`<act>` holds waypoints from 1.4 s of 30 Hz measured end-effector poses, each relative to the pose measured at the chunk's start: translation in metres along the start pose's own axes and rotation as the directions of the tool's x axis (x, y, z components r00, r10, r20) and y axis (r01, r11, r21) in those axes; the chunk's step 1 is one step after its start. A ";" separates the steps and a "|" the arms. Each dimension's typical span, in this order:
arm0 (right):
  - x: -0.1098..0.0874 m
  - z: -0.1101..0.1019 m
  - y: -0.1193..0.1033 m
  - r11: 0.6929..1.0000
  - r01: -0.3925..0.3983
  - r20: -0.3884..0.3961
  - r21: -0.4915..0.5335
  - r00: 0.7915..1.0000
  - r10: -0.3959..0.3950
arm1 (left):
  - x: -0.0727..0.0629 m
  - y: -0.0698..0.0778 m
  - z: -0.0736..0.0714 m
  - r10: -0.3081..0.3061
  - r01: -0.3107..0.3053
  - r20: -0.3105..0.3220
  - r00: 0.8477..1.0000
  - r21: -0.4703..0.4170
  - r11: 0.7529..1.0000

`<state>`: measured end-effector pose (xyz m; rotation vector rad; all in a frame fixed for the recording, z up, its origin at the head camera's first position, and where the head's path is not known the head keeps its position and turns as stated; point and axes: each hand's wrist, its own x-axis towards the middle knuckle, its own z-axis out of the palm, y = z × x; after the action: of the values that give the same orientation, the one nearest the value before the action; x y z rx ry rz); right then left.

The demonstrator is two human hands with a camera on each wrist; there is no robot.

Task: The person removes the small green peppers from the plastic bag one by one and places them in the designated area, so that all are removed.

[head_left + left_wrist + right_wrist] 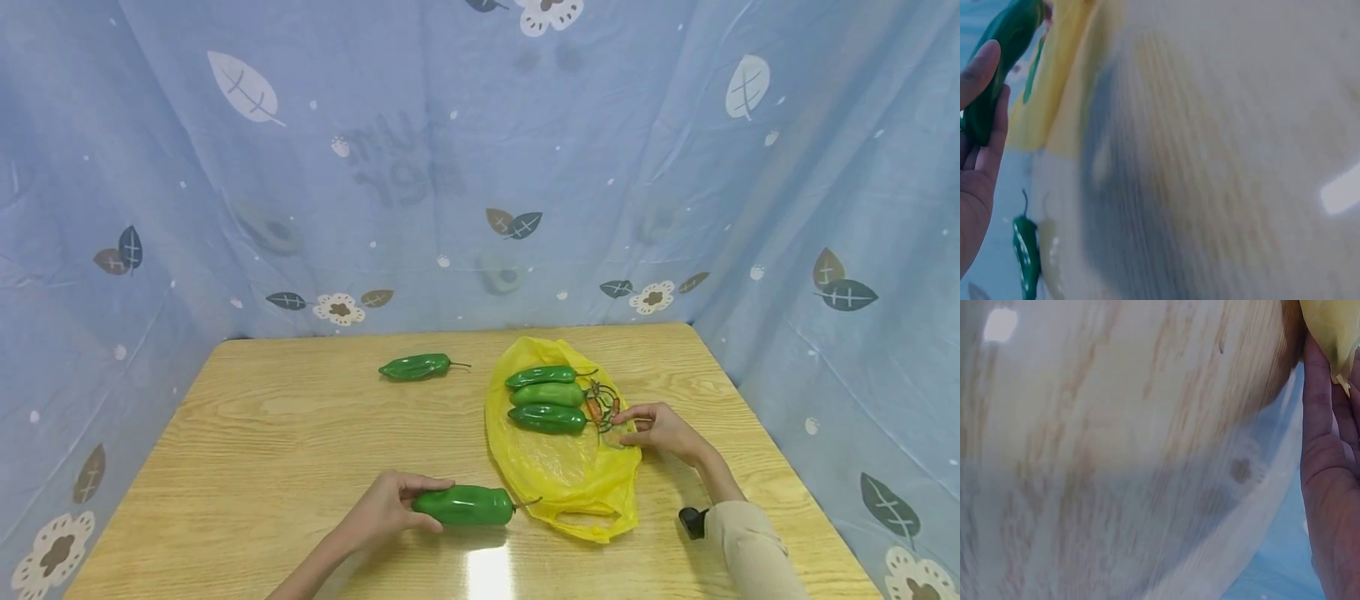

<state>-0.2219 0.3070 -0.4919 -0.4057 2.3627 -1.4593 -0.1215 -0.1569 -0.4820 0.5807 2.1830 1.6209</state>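
My left hand (390,504) grips a large green pepper (468,506) by its blunt end, above the near part of the table; its thin stem points right toward a yellow plastic bag (555,462). The bag lies flat, its handle loop nearest me. Three green peppers rest side by side on it: a dark one (542,377), a paler one (549,394) and another dark one (549,418). By their stems is a cluster of red and green shapes (602,406), printed or loose, I cannot tell. My right hand (663,429) pinches the bag's right edge, yellow film (1335,331) between its fingers.
One more green pepper (415,367) lies alone toward the back of the wooden table (285,442), left of the bag. A blue patterned cloth (420,167) hangs behind and along both sides. Something black (692,522) sits at the right wrist.
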 end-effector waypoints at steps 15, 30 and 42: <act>0.001 -0.003 0.002 0.999 0.007 0.000 -0.032 1.000 -0.007 | 0.027 -0.025 -0.046 -0.042 0.057 -0.218 0.975 0.063 0.996; 0.000 -0.002 0.005 0.998 -0.007 -0.002 -0.057 1.000 0.007 | 0.053 -0.039 -0.096 -0.070 0.092 -0.242 0.968 0.082 0.992; 0.000 -0.001 0.003 0.994 -0.027 -0.037 -0.104 0.999 0.024 | 0.076 -0.057 -0.125 -0.083 0.105 -0.211 0.974 0.098 0.990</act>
<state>-0.2225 0.3092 -0.4939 -0.3766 2.4709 -1.3470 -0.2563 -0.2336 -0.5048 0.3446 2.4211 1.5825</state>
